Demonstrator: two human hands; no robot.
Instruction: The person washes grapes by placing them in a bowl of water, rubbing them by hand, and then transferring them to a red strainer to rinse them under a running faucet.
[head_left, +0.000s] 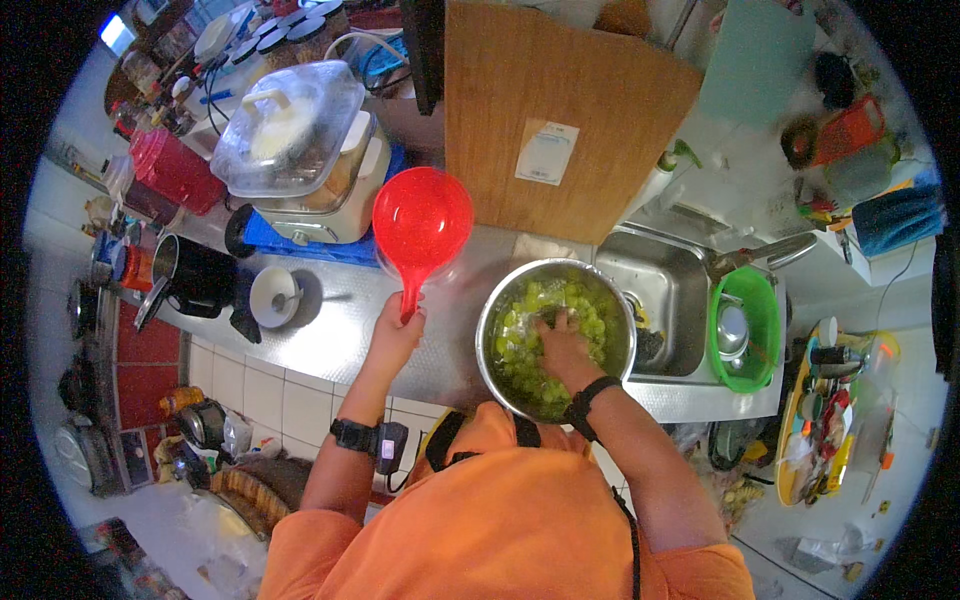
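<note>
My left hand (396, 330) grips the handle of a red plastic water dipper (422, 210), raised over the steel counter. The dipper's round bowl points away from me. My right hand (564, 346) reaches into a large stainless steel bowl (482, 341), its fingertips down among green grapes (529, 367) that look wet. The water and fruit partly hide those fingers, so whether they hold anything is unclear. The bowl stands at the counter's front edge, just left of the sink.
A steel sink (679, 300) adjoins the bowl, with a green plastic basket (772, 352) at its right. A wooden board (480, 112) rises behind. Leftward are an electric steamer (315, 214), a small white bowl (271, 300) with a spoon, and a black pot (202, 281).
</note>
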